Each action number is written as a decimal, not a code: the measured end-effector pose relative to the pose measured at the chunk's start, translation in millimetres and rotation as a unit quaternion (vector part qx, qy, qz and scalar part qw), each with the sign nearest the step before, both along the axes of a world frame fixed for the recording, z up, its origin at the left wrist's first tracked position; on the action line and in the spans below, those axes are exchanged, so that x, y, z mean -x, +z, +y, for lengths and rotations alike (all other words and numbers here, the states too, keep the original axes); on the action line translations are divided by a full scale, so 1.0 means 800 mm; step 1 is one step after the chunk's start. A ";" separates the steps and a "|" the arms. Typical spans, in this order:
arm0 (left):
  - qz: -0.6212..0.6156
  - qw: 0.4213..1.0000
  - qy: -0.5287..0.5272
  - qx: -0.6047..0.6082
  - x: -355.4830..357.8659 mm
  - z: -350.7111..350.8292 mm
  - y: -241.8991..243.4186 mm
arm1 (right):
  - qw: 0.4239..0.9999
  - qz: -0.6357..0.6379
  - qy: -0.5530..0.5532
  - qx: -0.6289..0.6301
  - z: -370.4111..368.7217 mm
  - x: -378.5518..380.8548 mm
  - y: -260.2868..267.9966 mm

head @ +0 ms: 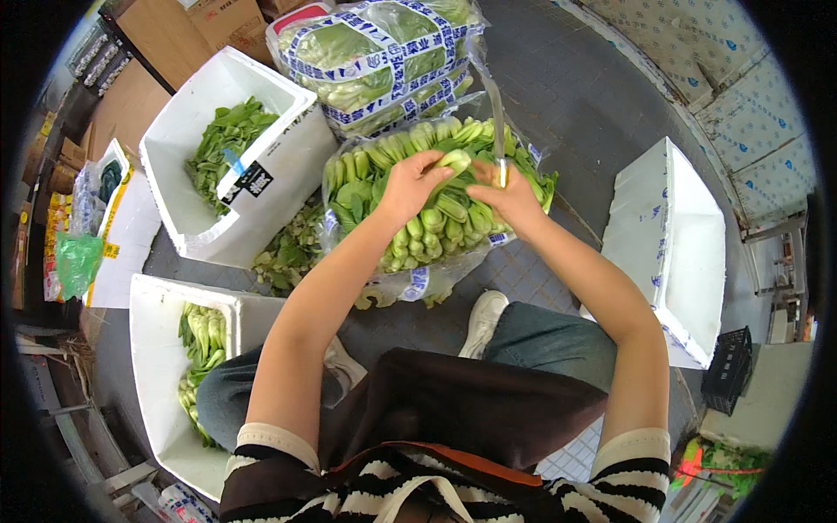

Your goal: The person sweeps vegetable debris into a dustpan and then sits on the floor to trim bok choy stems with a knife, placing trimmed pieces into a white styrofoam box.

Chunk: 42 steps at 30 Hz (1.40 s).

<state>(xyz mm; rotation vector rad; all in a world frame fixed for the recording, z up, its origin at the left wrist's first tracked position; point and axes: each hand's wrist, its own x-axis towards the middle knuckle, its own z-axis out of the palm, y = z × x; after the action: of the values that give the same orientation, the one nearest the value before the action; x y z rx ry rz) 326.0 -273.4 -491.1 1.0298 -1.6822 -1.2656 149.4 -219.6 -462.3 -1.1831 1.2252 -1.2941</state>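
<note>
My left hand (415,183) grips a bok choy head (456,161) by its pale green base, just above the pile. Close to its right is my right hand (513,196), thumb and fingers curled at the leaves; whether they hold anything is hard to see. A narrow shiny strip (498,124) runs down to my right fingers; I cannot tell what it is or whether it is held. Beneath both hands, bok choy heads (435,219) lie packed in rows in an opened clear plastic bag (418,278) with blue printing.
Behind stands another bagged stack of greens (386,65). Left are a foam box (288,157) with loose leaves and a second foam box (153,392) with bok choy. Discarded leaves (288,252) lie on the tiled floor. Right are a foam box (637,229) and a black crate (726,369).
</note>
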 end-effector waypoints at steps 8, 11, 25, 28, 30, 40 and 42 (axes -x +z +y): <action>0.027 0.992 -0.063 -0.105 -0.094 0.052 0.087 | 0.983 -0.055 0.149 -0.094 0.016 -0.086 0.036; -0.089 0.991 -0.084 -0.056 -0.133 0.067 0.074 | 0.976 0.005 0.189 -0.105 0.035 -0.099 0.020; -0.053 0.922 -0.145 -0.354 -0.219 0.153 0.002 | 0.960 0.001 0.223 -0.168 0.122 -0.202 -0.066; 0.043 0.893 -0.087 -0.439 -0.212 0.150 0.005 | 0.948 -0.046 0.245 -0.200 0.114 -0.195 -0.052; 0.057 0.888 -0.081 -0.450 -0.210 0.146 0.007 | 0.935 -0.041 0.254 -0.243 0.105 -0.184 -0.041; 0.120 0.876 -0.101 -0.457 -0.199 0.131 -0.003 | 0.952 -0.030 0.222 -0.207 0.071 -0.137 -0.066; 0.159 0.869 -0.084 -0.462 -0.199 0.124 -0.001 | 0.955 0.274 -0.050 -0.105 0.040 -0.097 -0.087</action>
<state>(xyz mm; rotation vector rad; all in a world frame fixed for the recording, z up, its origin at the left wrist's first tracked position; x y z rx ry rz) 485.0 -174.5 -491.7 1.0992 -0.8787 -2.3155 226.9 -187.8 -531.6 -1.3825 1.7941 -0.8970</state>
